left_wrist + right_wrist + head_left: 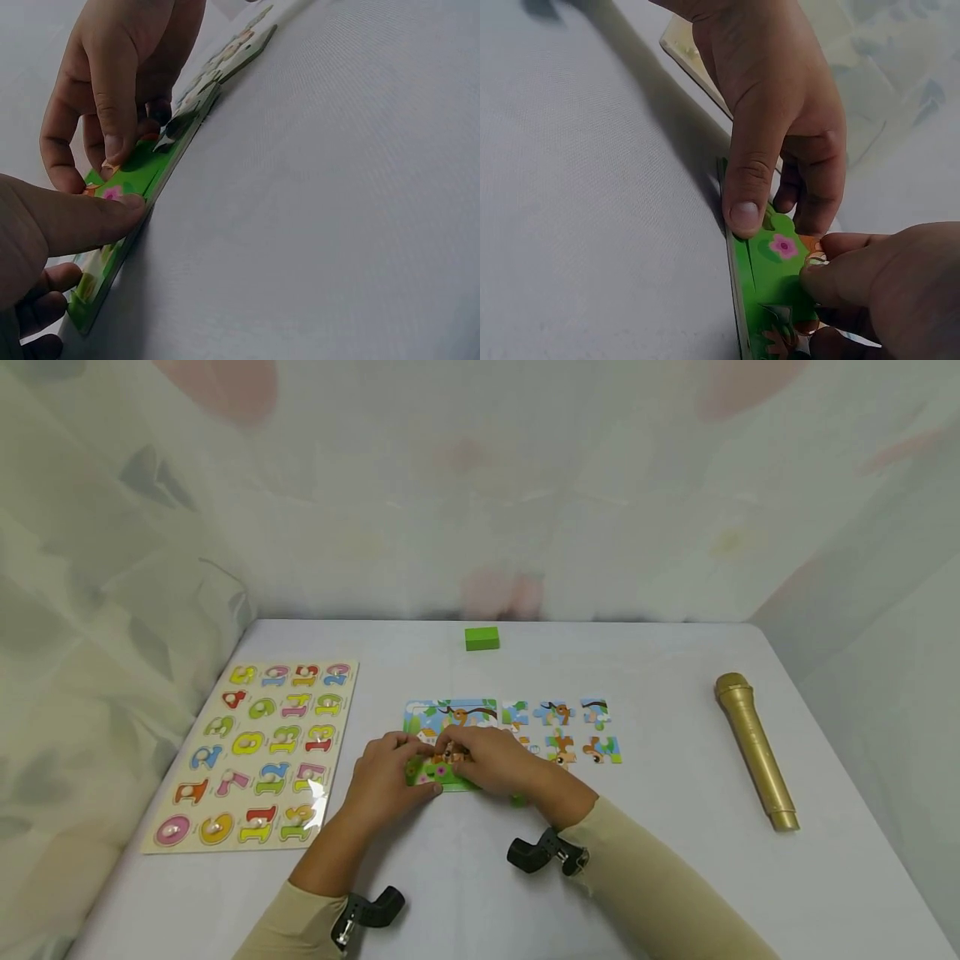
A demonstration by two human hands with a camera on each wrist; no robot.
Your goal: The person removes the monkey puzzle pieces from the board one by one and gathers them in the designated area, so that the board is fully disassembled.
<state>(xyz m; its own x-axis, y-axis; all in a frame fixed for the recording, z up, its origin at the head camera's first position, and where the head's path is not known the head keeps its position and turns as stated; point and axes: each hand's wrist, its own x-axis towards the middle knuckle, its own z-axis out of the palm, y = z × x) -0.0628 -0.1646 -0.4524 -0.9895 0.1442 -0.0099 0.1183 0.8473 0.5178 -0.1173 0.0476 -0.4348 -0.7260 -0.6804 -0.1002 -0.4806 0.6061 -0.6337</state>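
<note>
A small jigsaw board (450, 703) with a bright cartoon picture lies on the white table, partly covered by both hands. My left hand (386, 777) holds it at its left side, thumb (745, 214) pressing on the green near edge by a pink flower and fingers bent toward the far side. Over the board's middle, my right hand (498, 762) pinches a puzzle piece (815, 257) with orange-brown on it between thumb and fingertips, close against the picture. That piece is mostly hidden by the fingers. Several loose puzzle pieces (555, 713) lie to the right of the board.
A number puzzle board (243, 764) with knobbed digits lies at the left. At the back stands a green block (482, 638), and a gold microphone-shaped object (757, 752) lies at the right. Patterned cloth (480, 485) hangs behind the table.
</note>
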